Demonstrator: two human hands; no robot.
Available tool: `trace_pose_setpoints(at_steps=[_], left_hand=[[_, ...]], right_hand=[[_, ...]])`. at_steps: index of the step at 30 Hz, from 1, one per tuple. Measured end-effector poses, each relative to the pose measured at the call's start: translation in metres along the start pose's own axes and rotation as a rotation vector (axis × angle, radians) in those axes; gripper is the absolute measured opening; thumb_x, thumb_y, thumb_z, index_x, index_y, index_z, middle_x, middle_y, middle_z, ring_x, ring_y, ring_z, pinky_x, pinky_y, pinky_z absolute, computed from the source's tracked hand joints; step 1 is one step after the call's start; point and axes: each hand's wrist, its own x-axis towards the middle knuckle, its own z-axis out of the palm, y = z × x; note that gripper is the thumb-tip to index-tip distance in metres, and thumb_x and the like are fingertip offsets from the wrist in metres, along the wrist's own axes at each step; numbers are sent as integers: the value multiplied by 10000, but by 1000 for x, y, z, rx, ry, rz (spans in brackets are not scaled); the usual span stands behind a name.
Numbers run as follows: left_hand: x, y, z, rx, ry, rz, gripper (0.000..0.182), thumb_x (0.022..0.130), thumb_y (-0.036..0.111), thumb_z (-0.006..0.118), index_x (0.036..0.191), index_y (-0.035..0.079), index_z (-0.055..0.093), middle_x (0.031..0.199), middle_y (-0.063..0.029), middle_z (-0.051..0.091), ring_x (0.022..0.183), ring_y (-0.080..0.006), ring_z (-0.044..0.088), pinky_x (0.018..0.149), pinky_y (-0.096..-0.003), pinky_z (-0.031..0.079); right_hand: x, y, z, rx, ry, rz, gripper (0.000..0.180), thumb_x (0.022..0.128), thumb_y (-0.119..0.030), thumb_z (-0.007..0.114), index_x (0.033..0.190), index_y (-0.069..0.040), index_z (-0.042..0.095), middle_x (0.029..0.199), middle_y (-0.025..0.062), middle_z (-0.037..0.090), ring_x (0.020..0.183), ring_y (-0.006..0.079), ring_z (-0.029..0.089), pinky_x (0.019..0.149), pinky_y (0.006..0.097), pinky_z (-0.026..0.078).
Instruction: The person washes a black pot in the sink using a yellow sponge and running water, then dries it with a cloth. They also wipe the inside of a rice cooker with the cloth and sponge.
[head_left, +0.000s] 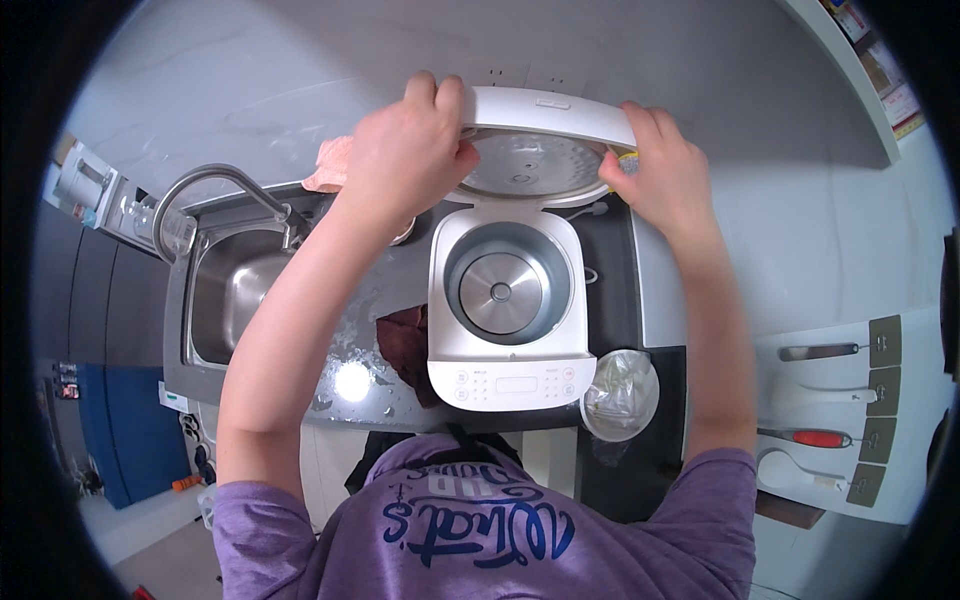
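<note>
A white rice cooker (512, 349) stands on the dark grey counter with its lid (547, 105) raised. Its inside has grey walls and a round metal heating plate (500, 292), with no inner pot in it. My left hand (409, 142) grips the lid's left edge, thumb on the inner side. At the lid's right edge, my right hand (664, 169) holds on in the same way. The metal inner cover (529, 161) of the lid faces me and has drops on it. Control buttons and a small display panel (516, 385) lie on the cooker's front.
A dark brown cloth (405, 349) lies partly beneath the cooker's left side. Left of it are wet counter (356, 322), a steel sink (240, 300) and a curved faucet (217, 172). A bowl with a plastic bag (621, 394) sits close on the right. Utensils hang on the right wall.
</note>
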Motion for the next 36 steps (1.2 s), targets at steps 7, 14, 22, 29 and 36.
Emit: trace_pose_setpoints(at_steps=[7, 14, 22, 29, 36], left_hand=[[9, 2, 3, 11, 28, 79, 416, 706, 229, 775, 959, -3, 540, 928, -165, 604, 663, -330, 665, 560, -396, 564], [11, -1, 7, 17, -27, 72, 463, 705, 195, 771, 1046, -13, 538, 945, -179, 605, 699, -354, 668, 597, -415, 575], [-43, -22, 35, -481, 352, -249, 436, 807, 187, 767, 1166, 34, 573, 975, -121, 631, 748, -264, 671, 667, -363, 554], [-114, 26, 92, -1188, 21, -795, 558, 872, 114, 651, 1396, -25, 520, 1083, -87, 651, 865, -155, 651, 796, -298, 530], [-102, 52, 101, -1589, -16, -1026, 737, 904, 39, 628, 1560, 38, 292, 1244, -97, 588, 925, -135, 624, 800, -301, 549]], right_hand=[[2, 1, 6, -62, 19, -40, 518, 728, -274, 743, 1169, -37, 609, 1005, 126, 651, 644, 304, 699, 562, 418, 578], [3, 6, 11, -68, 65, -70, 523, 706, -276, 753, 1159, -42, 634, 984, 105, 670, 615, 287, 698, 551, 407, 581], [-5, 7, 13, 151, 93, 50, 533, 743, -257, 769, 1221, -68, 627, 1178, 136, 636, 907, 300, 700, 722, 411, 587], [-58, -31, 39, 371, 451, 412, 536, 802, -166, 800, 1279, -64, 577, 1155, 131, 591, 952, 287, 629, 777, 367, 519], [-104, -66, 85, 569, 405, 646, 342, 889, -60, 676, 1220, -10, 605, 976, 122, 628, 911, 281, 618, 787, 380, 495]])
